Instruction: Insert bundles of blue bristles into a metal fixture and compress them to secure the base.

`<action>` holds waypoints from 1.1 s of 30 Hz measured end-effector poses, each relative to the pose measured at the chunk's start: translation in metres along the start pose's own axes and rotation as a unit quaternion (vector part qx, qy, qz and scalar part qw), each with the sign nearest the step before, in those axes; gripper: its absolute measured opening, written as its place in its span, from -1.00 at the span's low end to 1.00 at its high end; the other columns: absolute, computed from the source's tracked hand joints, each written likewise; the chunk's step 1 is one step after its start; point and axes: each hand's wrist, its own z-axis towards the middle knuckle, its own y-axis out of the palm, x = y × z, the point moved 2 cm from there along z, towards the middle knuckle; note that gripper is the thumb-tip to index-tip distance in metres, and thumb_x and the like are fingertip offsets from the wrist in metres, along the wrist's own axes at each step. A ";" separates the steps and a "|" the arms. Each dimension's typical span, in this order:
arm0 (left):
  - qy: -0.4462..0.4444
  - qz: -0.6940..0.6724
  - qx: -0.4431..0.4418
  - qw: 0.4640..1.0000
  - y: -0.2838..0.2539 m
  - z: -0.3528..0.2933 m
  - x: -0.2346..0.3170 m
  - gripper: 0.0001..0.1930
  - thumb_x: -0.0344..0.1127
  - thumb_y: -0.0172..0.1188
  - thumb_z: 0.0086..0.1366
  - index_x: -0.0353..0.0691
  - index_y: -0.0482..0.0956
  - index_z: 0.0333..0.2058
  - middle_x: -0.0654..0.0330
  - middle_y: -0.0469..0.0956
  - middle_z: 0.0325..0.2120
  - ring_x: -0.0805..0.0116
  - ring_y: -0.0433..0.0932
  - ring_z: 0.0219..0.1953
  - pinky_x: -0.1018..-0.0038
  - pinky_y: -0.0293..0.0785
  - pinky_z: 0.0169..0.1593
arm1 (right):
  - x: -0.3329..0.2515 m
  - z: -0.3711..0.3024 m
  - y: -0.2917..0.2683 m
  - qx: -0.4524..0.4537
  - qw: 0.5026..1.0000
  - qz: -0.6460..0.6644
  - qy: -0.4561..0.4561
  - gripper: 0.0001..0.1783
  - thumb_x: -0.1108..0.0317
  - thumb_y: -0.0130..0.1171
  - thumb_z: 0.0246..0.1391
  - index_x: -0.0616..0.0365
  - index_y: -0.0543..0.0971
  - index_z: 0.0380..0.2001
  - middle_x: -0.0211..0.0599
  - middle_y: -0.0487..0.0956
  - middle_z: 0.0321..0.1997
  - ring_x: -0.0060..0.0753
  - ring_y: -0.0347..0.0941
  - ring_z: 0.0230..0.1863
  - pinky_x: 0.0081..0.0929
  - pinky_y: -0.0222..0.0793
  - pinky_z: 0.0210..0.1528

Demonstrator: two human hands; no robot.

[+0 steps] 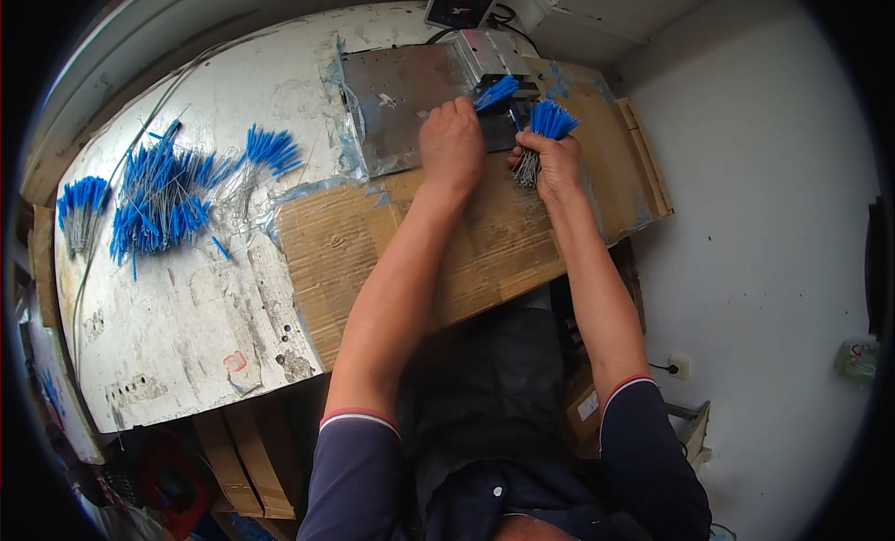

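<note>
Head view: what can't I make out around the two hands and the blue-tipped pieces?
All in the head view:
- Left hand fingertips, and how they meet the small blue bundle: hidden by the back of the hand.
- Part of the larger blue bundle: covered by the right hand.
- Piece count in the loose pile: pieces overlap.
- Top of the display: cut off by the upper edge.

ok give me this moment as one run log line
left hand: holding small blue-tipped wire bundle | right hand: gripping larger blue-tipped wire bundle | white tabletop: more blue-tipped wires at left
</note>
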 end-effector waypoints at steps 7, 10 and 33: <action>-0.092 -0.069 0.037 0.993 -0.002 0.004 -0.002 -0.86 -0.27 0.08 0.40 -0.22 0.47 -0.26 -0.01 0.61 -0.40 -0.04 0.61 -0.26 0.06 0.49 -0.20 | 0.002 0.011 0.005 0.050 0.997 -0.065 -0.011 -0.84 0.64 0.34 -0.08 0.33 0.55 -0.41 -0.23 0.57 -0.53 -0.37 0.53 -0.62 -0.39 0.54 -0.64; -0.079 -0.073 0.044 0.993 -0.002 0.003 -0.003 -0.88 -0.29 0.10 0.38 -0.22 0.47 -0.26 0.01 0.61 -0.39 -0.03 0.60 -0.26 0.08 0.49 -0.20 | 0.000 0.013 0.010 0.061 0.995 -0.078 -0.017 -0.85 0.64 0.34 -0.09 0.33 0.55 -0.43 -0.22 0.57 -0.53 -0.39 0.52 -0.62 -0.41 0.53 -0.66; 0.034 -0.050 0.010 0.998 -0.003 0.001 0.002 -0.95 -0.45 0.10 0.23 -0.22 0.48 -0.32 0.04 0.59 -0.46 0.03 0.59 -0.31 0.15 0.48 -0.19 | 0.005 0.001 -0.002 0.022 0.998 0.017 -0.048 -0.72 0.56 0.34 -0.04 0.37 0.59 -0.20 -0.22 0.62 -0.39 -0.35 0.60 -0.47 -0.37 0.64 -0.44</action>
